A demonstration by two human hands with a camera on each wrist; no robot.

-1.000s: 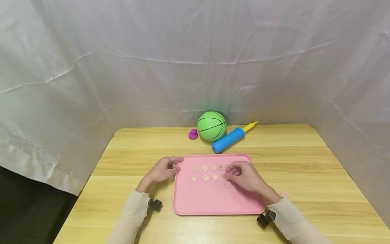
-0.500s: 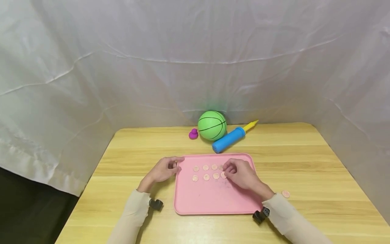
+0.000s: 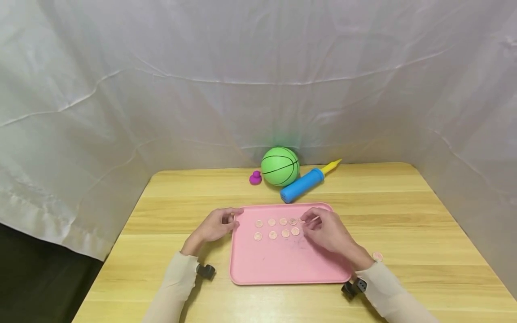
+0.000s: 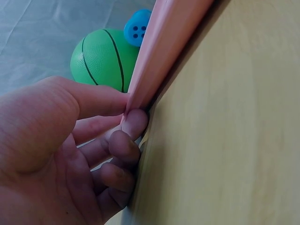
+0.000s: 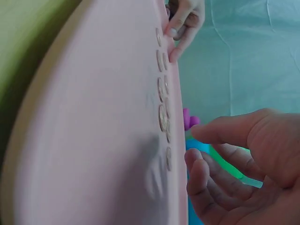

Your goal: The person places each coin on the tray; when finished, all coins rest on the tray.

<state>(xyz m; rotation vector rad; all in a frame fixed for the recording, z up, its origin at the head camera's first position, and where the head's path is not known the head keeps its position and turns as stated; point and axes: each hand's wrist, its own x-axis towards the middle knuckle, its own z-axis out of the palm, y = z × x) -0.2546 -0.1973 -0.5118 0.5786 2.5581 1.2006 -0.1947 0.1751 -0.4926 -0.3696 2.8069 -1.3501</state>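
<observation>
A pink tray bears two rows of copper-coloured coins, with several in each row. My left hand pinches the tray's far left rim between thumb and fingers, as the left wrist view shows with the pink edge in its grip. Over the tray's right side, my right hand hovers beside the right ends of the rows. Its thumb and fingers stand apart with nothing between them in the right wrist view. The front row ends in a coin left of the thumb. A back-row coin is partly hidden by fingertips.
Behind the tray are a green ball, a blue pump with a yellow nozzle, and a small purple object. One loose coin lies on the wooden table near my right forearm. Pale curtains surround the table.
My right hand slid the coin it held leftward to the end of the front row, let it go and drew back right. My left hand stayed on the rim.
</observation>
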